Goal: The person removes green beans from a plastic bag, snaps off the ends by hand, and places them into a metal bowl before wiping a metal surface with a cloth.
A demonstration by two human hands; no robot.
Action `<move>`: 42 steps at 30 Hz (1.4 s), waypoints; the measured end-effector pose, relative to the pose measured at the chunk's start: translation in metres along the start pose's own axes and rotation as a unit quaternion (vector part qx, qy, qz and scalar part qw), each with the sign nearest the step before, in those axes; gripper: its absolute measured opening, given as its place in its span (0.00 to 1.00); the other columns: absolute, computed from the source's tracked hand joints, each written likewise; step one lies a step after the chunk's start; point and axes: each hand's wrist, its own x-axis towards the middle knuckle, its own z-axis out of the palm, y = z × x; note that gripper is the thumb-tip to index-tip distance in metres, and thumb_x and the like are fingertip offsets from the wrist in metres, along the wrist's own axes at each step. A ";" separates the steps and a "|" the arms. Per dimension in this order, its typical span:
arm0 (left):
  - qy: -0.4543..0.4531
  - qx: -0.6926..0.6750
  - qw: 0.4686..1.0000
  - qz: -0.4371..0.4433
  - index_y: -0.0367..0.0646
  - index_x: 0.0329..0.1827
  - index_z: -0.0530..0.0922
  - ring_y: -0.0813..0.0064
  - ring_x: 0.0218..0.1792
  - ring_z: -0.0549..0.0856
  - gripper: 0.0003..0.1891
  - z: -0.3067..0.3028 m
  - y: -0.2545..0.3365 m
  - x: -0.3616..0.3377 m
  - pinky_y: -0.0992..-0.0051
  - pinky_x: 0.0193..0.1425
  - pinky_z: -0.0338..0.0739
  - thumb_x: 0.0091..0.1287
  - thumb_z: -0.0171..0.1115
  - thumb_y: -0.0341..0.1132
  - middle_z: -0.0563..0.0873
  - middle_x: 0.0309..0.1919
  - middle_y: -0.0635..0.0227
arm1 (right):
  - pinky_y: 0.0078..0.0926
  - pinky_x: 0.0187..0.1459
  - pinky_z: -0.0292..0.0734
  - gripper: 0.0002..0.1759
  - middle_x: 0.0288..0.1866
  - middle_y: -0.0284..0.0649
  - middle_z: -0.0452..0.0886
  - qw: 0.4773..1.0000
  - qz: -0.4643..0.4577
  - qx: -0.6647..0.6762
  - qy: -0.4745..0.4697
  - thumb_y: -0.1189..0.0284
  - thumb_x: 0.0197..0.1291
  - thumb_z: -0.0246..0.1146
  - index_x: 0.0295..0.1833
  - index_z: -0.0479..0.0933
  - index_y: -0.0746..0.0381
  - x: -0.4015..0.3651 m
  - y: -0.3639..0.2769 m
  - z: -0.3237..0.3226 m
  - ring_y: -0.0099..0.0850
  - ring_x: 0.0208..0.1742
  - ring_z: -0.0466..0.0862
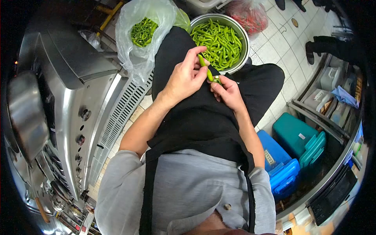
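My left hand (187,78) pinches a green chili pepper (205,67) above my lap, over the black apron (192,121). Close beside it, my right hand (227,92) has its fingers closed at the pepper's lower end, with small green and whitish stem bits between the fingertips. Just beyond my hands, a round metal bowl (246,43) is filled with green peppers (219,41). To its left, an open clear plastic bag (129,51) holds smaller green pieces (143,32).
A bag of red peppers (248,17) lies behind the bowl. Steel kitchen equipment (88,113) stands at the left. Blue (274,156) and teal (295,133) bins are at the right, below a shelf. Another person's leg (329,45) shows at the upper right.
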 end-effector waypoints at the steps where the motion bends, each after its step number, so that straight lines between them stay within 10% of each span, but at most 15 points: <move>1: 0.017 -0.046 0.999 0.008 0.40 0.71 0.64 0.78 0.47 0.86 0.26 0.004 -0.003 -0.001 0.76 0.50 0.83 0.71 0.61 0.24 0.85 0.47 0.62 | 0.14 0.26 0.69 0.13 0.32 0.27 0.78 1.000 -0.004 -0.016 0.008 0.67 0.71 0.63 0.53 0.80 0.64 -0.001 0.001 0.000 0.14 0.27 0.74; 16: -0.052 -0.022 0.998 -0.033 0.37 0.74 0.62 0.77 0.48 0.86 0.27 0.017 -0.023 0.001 0.76 0.53 0.83 0.74 0.59 0.25 0.85 0.47 0.62 | 0.19 0.37 0.71 0.07 0.32 0.27 0.78 0.976 -0.132 -0.155 0.075 0.75 0.67 0.60 0.45 0.81 0.66 -0.005 0.012 -0.003 0.16 0.34 0.73; 23: -0.154 -0.201 0.942 -0.220 0.34 0.78 0.57 0.77 0.43 0.87 0.33 0.011 -0.037 0.040 0.76 0.47 0.84 0.73 0.61 0.30 0.87 0.47 0.61 | 0.15 0.35 0.67 0.08 0.31 0.25 0.78 0.976 -0.160 -0.106 0.105 0.77 0.69 0.59 0.46 0.82 0.67 -0.012 0.002 0.005 0.13 0.32 0.71; 26: -0.061 -0.220 0.960 -0.160 0.27 0.74 0.61 0.78 0.41 0.87 0.34 0.021 -0.030 0.067 0.78 0.41 0.84 0.72 0.64 0.36 0.88 0.43 0.58 | 0.14 0.34 0.67 0.08 0.30 0.23 0.76 0.975 -0.147 -0.127 0.103 0.75 0.70 0.59 0.46 0.82 0.66 -0.008 -0.006 0.007 0.12 0.31 0.70; 27: -0.018 -0.148 0.977 -0.150 0.30 0.73 0.65 0.64 0.43 0.89 0.32 0.024 -0.026 0.077 0.69 0.47 0.85 0.72 0.64 0.39 0.88 0.48 0.52 | 0.14 0.33 0.66 0.08 0.31 0.23 0.76 0.970 -0.160 -0.139 0.117 0.75 0.71 0.59 0.47 0.82 0.66 -0.004 0.001 0.008 0.11 0.31 0.70; 29: 0.026 0.214 0.976 0.002 0.31 0.70 0.70 0.49 0.52 0.86 0.29 0.012 -0.014 0.088 0.62 0.59 0.80 0.71 0.63 0.40 0.84 0.55 0.44 | 0.17 0.47 0.73 0.09 0.39 0.28 0.82 0.978 -0.114 -0.135 0.111 0.75 0.70 0.59 0.49 0.81 0.67 -0.006 0.005 0.004 0.16 0.42 0.77; 33: 0.205 0.204 0.928 0.235 0.30 0.67 0.71 0.47 0.65 0.77 0.27 -0.029 -0.002 0.066 0.60 0.70 0.71 0.68 0.64 0.35 0.78 0.63 0.44 | 0.16 0.48 0.72 0.10 0.41 0.28 0.82 0.985 -0.061 -0.123 0.108 0.73 0.71 0.60 0.50 0.81 0.68 -0.011 0.006 -0.003 0.17 0.43 0.77; 42: 0.289 0.309 0.906 0.015 0.32 0.76 0.58 0.44 0.74 0.66 0.44 -0.147 -0.141 0.006 0.55 0.78 0.60 0.59 0.71 0.38 0.65 0.73 0.38 | 0.16 0.44 0.71 0.12 0.37 0.24 0.78 0.984 0.026 -0.179 0.003 0.71 0.72 0.61 0.54 0.80 0.67 0.040 -0.042 0.033 0.15 0.39 0.73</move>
